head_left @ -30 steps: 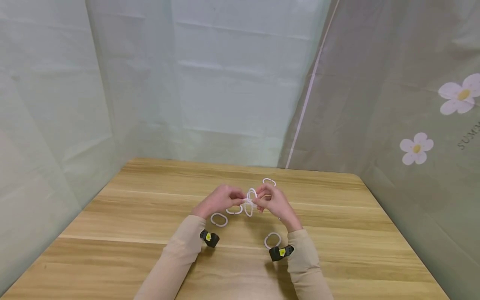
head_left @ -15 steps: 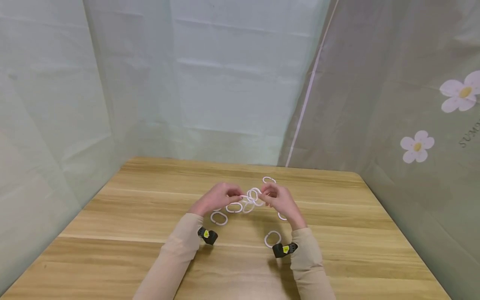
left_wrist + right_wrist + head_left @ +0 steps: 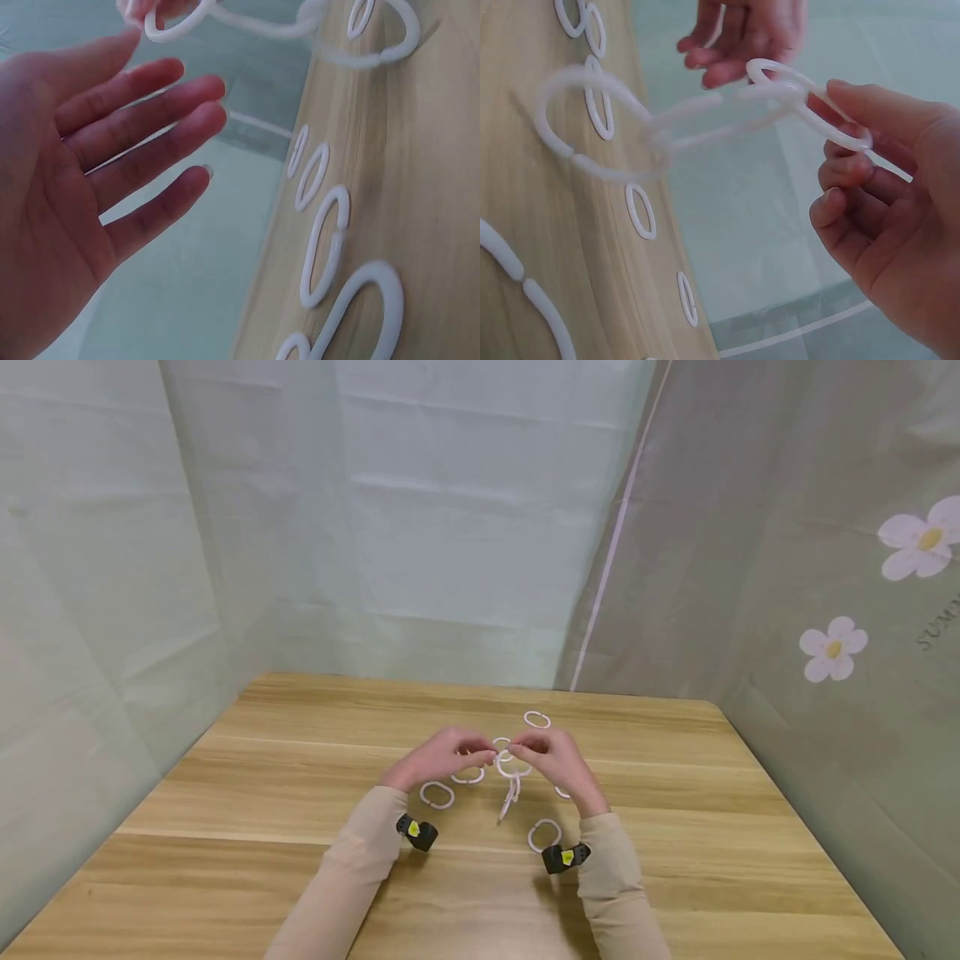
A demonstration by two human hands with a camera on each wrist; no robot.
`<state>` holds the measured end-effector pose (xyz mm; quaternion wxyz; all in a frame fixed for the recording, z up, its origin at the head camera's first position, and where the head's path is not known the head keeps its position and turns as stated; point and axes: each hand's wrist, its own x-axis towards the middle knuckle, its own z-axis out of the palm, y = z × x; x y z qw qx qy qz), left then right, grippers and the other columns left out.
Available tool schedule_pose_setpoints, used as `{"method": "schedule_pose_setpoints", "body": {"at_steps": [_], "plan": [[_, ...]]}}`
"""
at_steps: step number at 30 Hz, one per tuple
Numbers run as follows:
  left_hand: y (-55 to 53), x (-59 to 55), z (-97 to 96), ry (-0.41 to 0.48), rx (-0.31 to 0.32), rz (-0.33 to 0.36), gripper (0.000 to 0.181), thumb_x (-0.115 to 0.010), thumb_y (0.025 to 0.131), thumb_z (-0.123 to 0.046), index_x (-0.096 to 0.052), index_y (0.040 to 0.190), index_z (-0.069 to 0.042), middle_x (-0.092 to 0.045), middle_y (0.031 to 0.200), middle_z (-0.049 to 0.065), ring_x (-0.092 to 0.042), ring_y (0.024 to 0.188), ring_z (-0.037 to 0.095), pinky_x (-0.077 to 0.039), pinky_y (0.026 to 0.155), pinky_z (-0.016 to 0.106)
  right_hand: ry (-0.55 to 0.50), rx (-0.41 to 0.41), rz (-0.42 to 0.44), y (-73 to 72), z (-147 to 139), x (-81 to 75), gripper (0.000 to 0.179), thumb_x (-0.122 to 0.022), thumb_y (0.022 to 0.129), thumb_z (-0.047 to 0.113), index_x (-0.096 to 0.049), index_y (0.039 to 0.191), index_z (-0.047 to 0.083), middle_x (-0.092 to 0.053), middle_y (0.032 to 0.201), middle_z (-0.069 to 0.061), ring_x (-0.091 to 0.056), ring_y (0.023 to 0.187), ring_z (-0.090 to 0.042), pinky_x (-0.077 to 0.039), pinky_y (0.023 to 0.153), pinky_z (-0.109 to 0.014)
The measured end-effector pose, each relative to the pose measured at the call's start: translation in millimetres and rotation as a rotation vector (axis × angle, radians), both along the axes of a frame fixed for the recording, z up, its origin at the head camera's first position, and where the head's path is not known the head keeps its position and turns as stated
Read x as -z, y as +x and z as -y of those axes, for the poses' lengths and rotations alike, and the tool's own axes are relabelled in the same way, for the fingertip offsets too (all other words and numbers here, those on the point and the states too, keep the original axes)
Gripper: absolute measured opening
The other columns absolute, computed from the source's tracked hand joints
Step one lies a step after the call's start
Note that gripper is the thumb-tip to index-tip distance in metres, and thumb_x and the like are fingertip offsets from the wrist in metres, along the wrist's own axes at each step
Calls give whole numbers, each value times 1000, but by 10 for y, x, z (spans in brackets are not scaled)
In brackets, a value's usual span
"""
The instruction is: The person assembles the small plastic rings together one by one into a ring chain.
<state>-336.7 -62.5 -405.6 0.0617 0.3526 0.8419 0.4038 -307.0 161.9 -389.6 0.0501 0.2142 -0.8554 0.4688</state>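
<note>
Thumb and fingers of my right hand (image 3: 557,758) pinch a white oval plastic ring (image 3: 832,136) that stands tilted. Linked through it is a second white ring (image 3: 731,131). A third, blurred ring (image 3: 543,124) hangs below that one, over the table. In the head view the dangling links (image 3: 511,797) drop between both hands. My left hand (image 3: 120,150) is beside the pinched ring, its fingers spread and fairly straight. The left thumb tip is close to the ring's edge; whether they touch, I cannot tell.
Loose white rings, several with a small gap, lie on the wooden table (image 3: 300,827): one ring (image 3: 425,802) left, one ring (image 3: 538,712) far back, one ring (image 3: 530,842) near the right wrist's black camera (image 3: 558,859). Fabric walls (image 3: 465,527) surround the table's far side.
The linked rings were bunched between my hands and now hang downward from the right-hand ring. Both hands have stayed nearly in place, with slight shifts of the right hand.
</note>
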Motion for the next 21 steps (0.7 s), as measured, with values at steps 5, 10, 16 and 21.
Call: {"method": "schedule_pose_setpoints", "body": {"at_steps": [5, 10, 16, 21], "plan": [[44, -14, -65, 20, 54, 34, 31, -59, 97, -32, -68, 118, -11, -73, 107, 7, -68, 95, 19, -53, 78, 27, 44, -9, -54, 9, 44, -9, 13, -69, 89, 16, -75, 92, 5, -74, 86, -10, -58, 70, -3, -47, 67, -19], [74, -37, -99, 44, 61, 65, 31, -60, 96, -27, -68, 118, -6, -72, 105, 17, -68, 93, 28, -52, 72, 25, 60, 0, -82, 10, 68, -9, 12, -68, 90, 15, -75, 91, 6, -73, 84, -8, -55, 68, -2, -45, 64, -19], [72, -24, -143, 39, 53, 22, 26, -63, 94, -24, -69, 111, -6, -73, 95, 12, -63, 76, 13, -49, 65, 22, 29, -38, -91, 9, 71, -8, 13, -68, 90, 17, -74, 93, 5, -73, 86, -10, -58, 70, -4, -47, 65, -19], [49, 16, -161, 34, 74, 4, 18, -63, 94, -21, -70, 99, -5, -69, 81, 6, -51, 65, 4, -43, 59, 19, 19, -90, -116, 1, 70, 5, 15, -66, 92, 17, -73, 96, 5, -74, 90, -11, -62, 75, -8, -49, 68, -20]]}}
